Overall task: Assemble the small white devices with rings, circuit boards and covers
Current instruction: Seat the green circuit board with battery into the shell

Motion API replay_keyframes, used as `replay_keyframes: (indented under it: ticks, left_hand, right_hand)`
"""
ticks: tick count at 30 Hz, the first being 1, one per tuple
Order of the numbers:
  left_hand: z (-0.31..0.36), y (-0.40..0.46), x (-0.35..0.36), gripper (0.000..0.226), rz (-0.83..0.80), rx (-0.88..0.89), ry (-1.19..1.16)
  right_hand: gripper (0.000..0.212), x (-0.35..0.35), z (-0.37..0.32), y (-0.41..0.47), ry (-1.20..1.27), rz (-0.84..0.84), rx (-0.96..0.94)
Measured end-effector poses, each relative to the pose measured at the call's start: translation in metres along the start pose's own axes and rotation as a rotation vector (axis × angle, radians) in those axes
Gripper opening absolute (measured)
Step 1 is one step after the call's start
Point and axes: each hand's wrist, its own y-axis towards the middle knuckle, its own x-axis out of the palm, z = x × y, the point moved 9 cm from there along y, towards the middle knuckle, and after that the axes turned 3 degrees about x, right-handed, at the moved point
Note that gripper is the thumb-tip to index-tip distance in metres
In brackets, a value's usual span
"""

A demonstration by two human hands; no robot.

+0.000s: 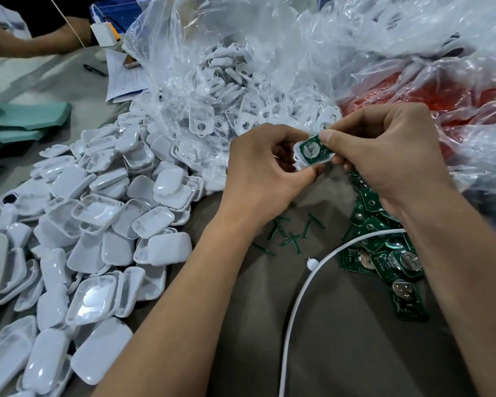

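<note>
Both my hands hold one small white device shell [298, 159] in front of me, with a green circuit board [312, 149] lying in it, its round metal battery clip facing up. My left hand [261, 173] grips the shell from the left and below. My right hand [384, 156] pinches the board's right edge with thumb on top. A heap of white covers [103, 213] spreads over the table's left half. Loose green circuit boards [384, 253] lie under my right wrist.
A clear plastic bag of white shells with holes [226, 96] stands behind my hands, a red bag [441, 96] to its right. A white cable [312, 282] curves across the brown table. Green snapped-off strips [289, 233] lie scattered. Another person's arm [26, 44] rests far left.
</note>
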Motion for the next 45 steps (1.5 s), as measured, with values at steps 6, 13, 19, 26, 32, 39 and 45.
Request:
replay_keyframes:
  ticks: [6, 13, 19, 26, 32, 39, 45]
  left_hand:
    - [0.0, 0.001, 0.0, 0.03, -0.006, 0.008, 0.018]
    - [0.004, -0.001, -0.004, 0.031, 0.019, 0.016, -0.043]
    - [-0.001, -0.001, -0.001, 0.035, -0.008, -0.084, -0.129]
    - [-0.015, -0.007, 0.007, 0.03, 0.056, -0.284, -0.412]
    - [-0.022, -0.011, 0.013, 0.017, 0.095, -0.38, -0.611]
    - [-0.025, -0.011, 0.015, 0.019, 0.105, -0.41, -0.683]
    - [-0.021, -0.01, 0.012, 0.022, 0.092, -0.368, -0.634]
  right_hand:
    - [0.025, 0.0, -0.013, -0.006, -0.221, 0.026, -0.091]
    - [0.031, 0.0, -0.001, -0.002, -0.142, 0.0, -0.013]
    - [0.019, 0.009, 0.011, 0.0, 0.092, -0.095, 0.066]
    - [0.018, 0.005, 0.004, -0.001, 0.141, -0.048, 0.006]
    - [0.018, 0.004, 0.0, -0.002, 0.168, -0.041, -0.004]
    - [0.015, 0.008, 0.001, -0.002, 0.233, -0.095, 0.012]
    - [0.016, 0.008, 0.002, -0.003, 0.238, -0.079, 0.023]
